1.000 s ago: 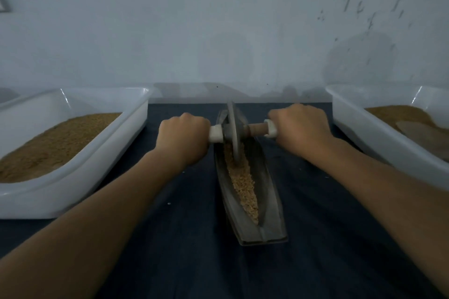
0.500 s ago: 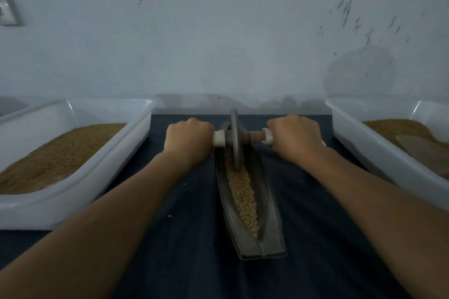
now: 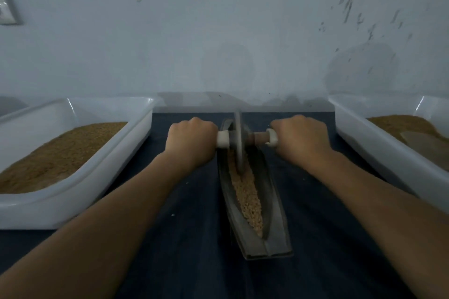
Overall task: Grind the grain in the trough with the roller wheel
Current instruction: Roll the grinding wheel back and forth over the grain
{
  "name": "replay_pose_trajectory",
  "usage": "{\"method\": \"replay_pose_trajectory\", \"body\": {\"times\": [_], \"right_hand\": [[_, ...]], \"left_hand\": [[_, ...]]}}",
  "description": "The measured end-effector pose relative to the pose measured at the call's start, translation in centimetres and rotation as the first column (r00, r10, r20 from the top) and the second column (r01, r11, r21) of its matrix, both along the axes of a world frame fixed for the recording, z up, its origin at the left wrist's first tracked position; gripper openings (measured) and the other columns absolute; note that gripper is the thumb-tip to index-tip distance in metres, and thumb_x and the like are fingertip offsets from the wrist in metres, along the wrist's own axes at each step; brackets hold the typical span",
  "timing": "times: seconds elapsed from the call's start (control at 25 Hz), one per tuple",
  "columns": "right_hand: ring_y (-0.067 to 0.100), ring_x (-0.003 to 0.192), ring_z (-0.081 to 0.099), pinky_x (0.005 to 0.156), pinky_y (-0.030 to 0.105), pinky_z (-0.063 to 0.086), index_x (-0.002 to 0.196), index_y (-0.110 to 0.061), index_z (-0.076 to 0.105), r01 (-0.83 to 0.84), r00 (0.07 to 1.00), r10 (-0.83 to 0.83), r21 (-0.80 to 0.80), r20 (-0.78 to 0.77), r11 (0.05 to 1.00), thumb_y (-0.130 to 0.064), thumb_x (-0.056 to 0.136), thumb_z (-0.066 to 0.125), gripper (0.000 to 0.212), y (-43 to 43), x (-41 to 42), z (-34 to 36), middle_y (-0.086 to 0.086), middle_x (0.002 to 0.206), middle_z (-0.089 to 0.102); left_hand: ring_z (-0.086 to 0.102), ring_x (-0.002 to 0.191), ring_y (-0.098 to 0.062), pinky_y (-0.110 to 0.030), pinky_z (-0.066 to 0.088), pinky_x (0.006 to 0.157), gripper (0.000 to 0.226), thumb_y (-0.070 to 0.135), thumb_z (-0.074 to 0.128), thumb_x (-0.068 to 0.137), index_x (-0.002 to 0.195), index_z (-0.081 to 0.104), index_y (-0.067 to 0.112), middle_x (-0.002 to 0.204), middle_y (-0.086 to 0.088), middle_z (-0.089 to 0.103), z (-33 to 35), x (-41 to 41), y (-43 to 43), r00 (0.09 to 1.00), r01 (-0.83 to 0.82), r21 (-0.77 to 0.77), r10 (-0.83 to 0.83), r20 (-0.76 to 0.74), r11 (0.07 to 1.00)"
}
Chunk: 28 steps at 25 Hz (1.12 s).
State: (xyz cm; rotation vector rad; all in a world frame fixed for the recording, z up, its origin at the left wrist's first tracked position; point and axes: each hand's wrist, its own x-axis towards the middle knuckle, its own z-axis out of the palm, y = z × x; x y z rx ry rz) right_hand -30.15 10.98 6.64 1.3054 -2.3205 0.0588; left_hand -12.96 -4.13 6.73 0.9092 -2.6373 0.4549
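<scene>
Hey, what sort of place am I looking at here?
Probably a small workshop or prep room for hand-grinding: a boat-shaped metal trough with a roller wheel sits on a dark cloth-covered table, white tubs at left and right hold brown grain or meal, and the wall behind is bare and scuffed.

Roller wheel: grey metal disc, matt, dull.
Axle: brown wood, unpolished look; end collars white plastic, smooth.
Trough: grey metal, smooth, faint sheen along inner walls.
Grain: tan, coarse, granular.
Table cover: dark blue cloth, matt, few pale specks.
Left tub, right tub: white plastic, smooth, glossy at rims; fill in both brown, fine-grained, matt.
Wall: pale painted surface, matt, dark scuffs upper right.
</scene>
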Motion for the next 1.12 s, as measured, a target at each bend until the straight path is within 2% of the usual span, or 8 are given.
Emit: {"method": "replay_pose_trajectory", "body": {"times": [0.08, 0.2, 0.36, 0.56, 0.64, 0.8, 0.96, 1.12], "right_hand": [[0.021, 0.077, 0.057, 0.062, 0.031, 0.040, 0.084, -0.032, 0.052, -0.006, 1.000, 0.005, 0.031, 0.016, 1.000, -0.037, 0.094, 0.061, 0.015, -1.2, -0.6, 0.9, -0.005, 0.084, 0.058], [0.016, 0.060, 0.044, 0.048, 0.026, 0.024, 0.076, -0.032, 0.044, -0.076, 0.994, 0.076, 0.003, -0.076, 0.997, -0.037, 0.086, 0.061, 0.021, 2.8, 0.7, -0.5, -0.010, 0.070, 0.046], [0.013, 0.043, 0.038, 0.045, 0.019, 0.016, 0.075, -0.045, 0.026, -0.238, 0.971, 0.234, -0.096, -0.053, 0.967, -0.057, 0.075, 0.042, 0.020, 8.7, 2.2, -2.1, -0.016, 0.054, 0.029], [0.018, 0.061, 0.044, 0.051, 0.027, 0.028, 0.083, -0.028, 0.050, -0.013, 0.996, 0.009, -0.044, -0.094, 0.999, -0.037, 0.092, 0.056, 0.014, 1.1, 0.3, -0.1, -0.009, 0.072, 0.047], [0.021, 0.074, 0.050, 0.061, 0.030, 0.036, 0.092, -0.029, 0.059, -0.015, 1.000, 0.016, 0.056, -0.010, 0.998, -0.038, 0.098, 0.058, 0.011, -1.7, -0.7, 1.6, -0.005, 0.084, 0.056], [0.012, 0.056, 0.042, 0.048, 0.026, 0.026, 0.075, -0.031, 0.049, -0.071, 0.994, 0.074, 0.035, -0.079, 0.997, -0.036, 0.085, 0.064, 0.019, 2.4, 0.3, 0.0, -0.010, 0.068, 0.046], [0.012, 0.044, 0.027, 0.047, 0.018, 0.015, 0.066, -0.030, 0.041, -0.251, 0.964, 0.233, -0.145, -0.129, 0.957, -0.046, 0.077, 0.048, 0.021, 7.3, 1.7, -2.0, -0.014, 0.055, 0.025], [0.015, 0.055, 0.042, 0.048, 0.025, 0.022, 0.073, -0.029, 0.047, -0.075, 0.997, 0.073, -0.082, -0.028, 0.994, -0.033, 0.084, 0.058, 0.016, 2.7, 0.6, -1.1, -0.011, 0.065, 0.040]], "left_hand": [[0.058, 0.078, -0.025, -0.036, 0.041, 0.065, 0.014, 0.032, 0.060, 0.089, 0.101, 0.064, 0.025, 0.083, 0.001, 0.052, 0.3, -0.6, -0.6, 1.000, -0.007, 0.084, 0.006, 0.017, 0.996], [0.043, 0.056, -0.018, -0.032, 0.034, 0.052, 0.014, 0.037, 0.066, 0.082, 0.081, 0.054, 0.029, 0.067, 0.007, 0.041, -1.3, 2.5, 1.0, 0.994, 0.103, -0.057, -0.105, -0.021, 0.993], [0.008, 0.042, -0.009, -0.015, 0.007, 0.047, 0.065, 0.036, 0.086, 0.044, 0.067, 0.025, 0.031, 0.057, 0.012, 0.006, -1.2, 5.6, 3.4, 0.945, 0.291, -0.304, -0.323, -0.058, 0.907], [0.042, 0.061, -0.021, -0.034, 0.035, 0.057, 0.006, 0.029, 0.061, 0.086, 0.089, 0.059, 0.024, 0.070, 0.004, 0.041, -1.2, 0.5, -0.1, 0.998, 0.007, -0.055, -0.011, -0.060, 0.998], [0.050, 0.071, -0.023, -0.036, 0.039, 0.063, 0.012, 0.029, 0.060, 0.088, 0.098, 0.063, 0.023, 0.082, 0.001, 0.051, -0.3, -0.7, -1.0, 0.999, -0.033, 0.052, 0.033, -0.016, 0.998], [0.038, 0.056, -0.016, -0.032, 0.032, 0.053, 0.007, 0.034, 0.063, 0.085, 0.087, 0.059, 0.028, 0.070, 0.006, 0.041, -1.4, 2.1, 0.8, 0.998, 0.055, -0.029, -0.055, -0.018, 0.998], [0.004, 0.044, -0.006, -0.016, 0.006, 0.047, 0.055, 0.035, 0.082, 0.053, 0.065, 0.028, 0.032, 0.055, 0.013, 0.012, -1.9, 6.1, 3.7, 0.971, 0.206, -0.257, -0.230, -0.065, 0.944], [0.033, 0.050, -0.017, -0.030, 0.028, 0.049, 0.013, 0.028, 0.070, 0.079, 0.079, 0.058, 0.023, 0.060, 0.005, 0.030, -1.3, 2.2, 2.2, 0.998, 0.028, -0.211, -0.040, -0.052, 0.977]]}}
